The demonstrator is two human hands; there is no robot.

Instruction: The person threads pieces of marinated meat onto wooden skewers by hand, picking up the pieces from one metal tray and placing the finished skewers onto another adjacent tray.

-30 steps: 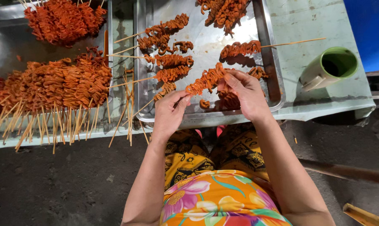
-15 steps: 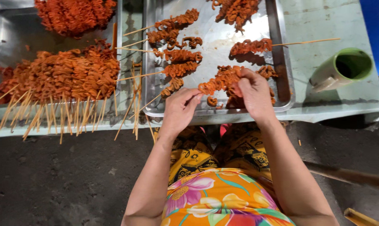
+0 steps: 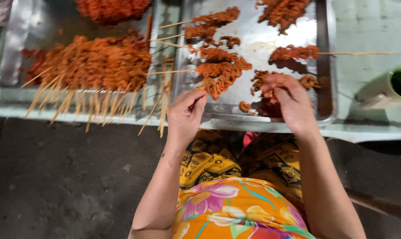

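Observation:
My left hand (image 3: 186, 111) grips the bare end of a wooden skewer (image 3: 222, 77) loaded with orange marinated meat, which points up and to the right over a metal tray (image 3: 253, 37). My right hand (image 3: 285, 99) rests fingers-down on loose pieces of meat (image 3: 259, 79) at the tray's front right, pinching some. More finished skewers (image 3: 211, 20) lie across the tray, and one skewer (image 3: 293, 53) lies with its stick pointing right.
A second metal tray (image 3: 27, 35) at the left holds a big heap of finished skewers (image 3: 98, 64), sticks overhanging the table's front edge. A green cup (image 3: 388, 88) lies on the pale green table (image 3: 368, 26) at right. Dark ground is below.
My hands have parted: the left has pulled the loaded skewer away to the left, and the right has dropped onto the loose meat. The camera has shifted closer and rightward.

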